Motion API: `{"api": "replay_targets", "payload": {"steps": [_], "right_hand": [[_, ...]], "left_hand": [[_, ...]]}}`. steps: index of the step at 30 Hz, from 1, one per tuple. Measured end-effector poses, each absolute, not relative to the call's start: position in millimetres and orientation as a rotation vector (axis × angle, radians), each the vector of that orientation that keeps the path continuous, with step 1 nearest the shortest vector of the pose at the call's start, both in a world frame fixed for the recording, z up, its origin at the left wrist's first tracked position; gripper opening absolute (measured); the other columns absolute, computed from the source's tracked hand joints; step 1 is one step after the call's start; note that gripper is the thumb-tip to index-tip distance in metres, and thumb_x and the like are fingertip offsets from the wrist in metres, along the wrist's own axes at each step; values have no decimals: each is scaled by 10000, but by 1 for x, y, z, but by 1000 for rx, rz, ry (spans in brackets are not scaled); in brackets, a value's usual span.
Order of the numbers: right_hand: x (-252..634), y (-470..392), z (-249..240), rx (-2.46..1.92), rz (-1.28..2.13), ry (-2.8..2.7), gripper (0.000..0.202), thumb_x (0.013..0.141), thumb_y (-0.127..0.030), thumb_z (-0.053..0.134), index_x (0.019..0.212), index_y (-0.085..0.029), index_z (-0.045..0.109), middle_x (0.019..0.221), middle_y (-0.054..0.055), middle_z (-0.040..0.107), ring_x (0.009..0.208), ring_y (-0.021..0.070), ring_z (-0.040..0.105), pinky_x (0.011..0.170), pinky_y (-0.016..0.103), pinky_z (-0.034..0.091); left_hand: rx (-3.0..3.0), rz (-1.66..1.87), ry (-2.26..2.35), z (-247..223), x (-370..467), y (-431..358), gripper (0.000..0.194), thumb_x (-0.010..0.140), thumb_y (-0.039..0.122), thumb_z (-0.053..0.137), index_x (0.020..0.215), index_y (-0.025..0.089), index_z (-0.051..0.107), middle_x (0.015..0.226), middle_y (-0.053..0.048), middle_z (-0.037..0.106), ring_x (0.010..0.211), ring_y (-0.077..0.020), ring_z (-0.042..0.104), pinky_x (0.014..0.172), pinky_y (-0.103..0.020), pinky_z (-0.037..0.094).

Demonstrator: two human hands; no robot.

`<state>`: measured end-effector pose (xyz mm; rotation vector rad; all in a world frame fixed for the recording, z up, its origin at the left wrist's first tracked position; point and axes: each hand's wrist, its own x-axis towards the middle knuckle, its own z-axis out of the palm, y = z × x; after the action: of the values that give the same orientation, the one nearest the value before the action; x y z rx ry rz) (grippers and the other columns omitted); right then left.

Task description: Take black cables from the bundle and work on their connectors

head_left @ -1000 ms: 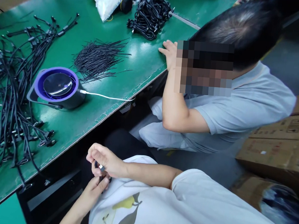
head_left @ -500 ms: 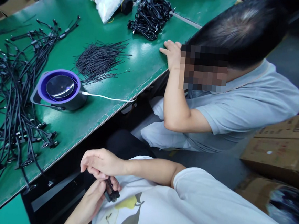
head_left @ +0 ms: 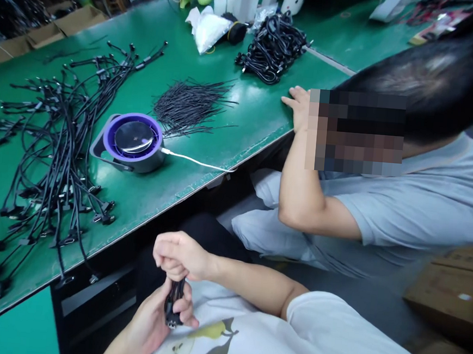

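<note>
The bundle of black cable is held off the surface, just outside its near edge and in front of the white shirt; the left hand is wrapped about it, thumb on one side and fingers on the other; the right hand is curled closed at the upper end, though what its fingertips pinch cannot be told. To do this well, the left hand should probably squeeze the folds firmly enough that none slides, without bending the metal plug at the lower end; the right would do best close against the bundle, with small, even movements rather than a hard tug. Loose cables spread on the surface, some plugs jutting past the near edge; the left hand is best kept clear of them, lest one snag.
</note>
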<state>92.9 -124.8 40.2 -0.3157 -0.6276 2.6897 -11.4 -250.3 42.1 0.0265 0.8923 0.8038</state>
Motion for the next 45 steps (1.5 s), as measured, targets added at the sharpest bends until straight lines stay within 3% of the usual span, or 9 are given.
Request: {"api": "replay_targets", "payload": {"steps": [5, 8, 11, 15, 18, 22, 33, 39, 45], "right_hand": [[90, -126, 40, -392, 2572, -872, 349, 887, -464, 567, 727, -168, 477, 421, -128, 245, 323, 27, 200, 336, 145, 221], [96, -116, 41, -416, 1967, -1567, 286, 954, -409, 472, 852, -160, 568, 619, -19, 552, 593, 102, 579, 641, 266, 517], [110, -109, 43, -162, 994, -2269, 239, 987, -287, 431, 1134, -192, 595, 1164, 82, 633, 1177, 191, 537, 1101, 496, 314], [122, -120, 32, 22, 323, -2689, 245, 980, -152, 382, 1107, -93, 583, 927, 66, 637, 960, 174, 576, 1112, 471, 275], [121, -136, 13, -41, 278, -2840, 278, 1000, -241, 358, 894, -108, 578, 741, 36, 538, 666, 155, 503, 744, 347, 444], [123, -144, -2, -92, 297, -2882, 288, 1003, -233, 317, 905, -108, 558, 753, 40, 501, 630, 162, 465, 520, 303, 292], [137, -117, 19, -22, 653, -2986, 267, 966, -366, 481, 862, -169, 628, 793, 11, 613, 674, 146, 557, 557, 284, 392], [168, 17, 56, -924, 427, -2568, 298, 968, -398, 496, 1128, -173, 609, 1138, 75, 606, 1004, 168, 585, 874, 332, 502], [166, 110, 54, -1308, 212, -2317, 364, 941, -365, 558, 1234, -149, 546, 1230, 107, 557, 1057, 207, 581, 895, 422, 520]], "left_hand": [[20, 887, 943, 39, -9, -251, 357, 821, 460, 689, 764, 111, 641, 613, 37, 370, 555, -99, 413, 631, -280, 473], [59, 927, 1063, 42, -16, -249, 417, 753, 532, 734, 716, 142, 594, 570, 71, 322, 448, -63, 263, 449, -220, 346], [328, 904, 1327, 45, -30, -247, 465, 806, 600, 638, 687, 156, 562, 538, 54, 383, 470, -96, 353, 499, -247, 356], [887, 551, 1551, 42, -47, -245, 488, 916, 605, 426, 715, 180, 557, 537, 18, 468, 550, -159, 451, 612, -296, 355], [1100, 306, 1563, 30, -51, -248, 470, 946, 588, 325, 797, 203, 550, 575, 24, 467, 578, -178, 453, 634, -308, 335], [1056, 234, 1564, 17, -50, -255, 442, 947, 601, 278, 819, 227, 475, 577, 38, 449, 588, -187, 447, 639, -307, 345], [1046, 400, 1417, 19, -33, -253, 488, 936, 614, 323, 786, 203, 539, 546, 23, 474, 540, -170, 437, 608, -294, 376], [770, 675, 1416, 22, -33, -250, 458, 906, 613, 442, 785, 188, 564, 515, 44, 436, 508, -151, 433, 571, -280, 395], [765, 686, 1428, 36, -36, -243, 501, 894, 627, 460, 633, 202, 502, 528, 14, 500, 557, -159, 483, 656, -295, 413]]}}
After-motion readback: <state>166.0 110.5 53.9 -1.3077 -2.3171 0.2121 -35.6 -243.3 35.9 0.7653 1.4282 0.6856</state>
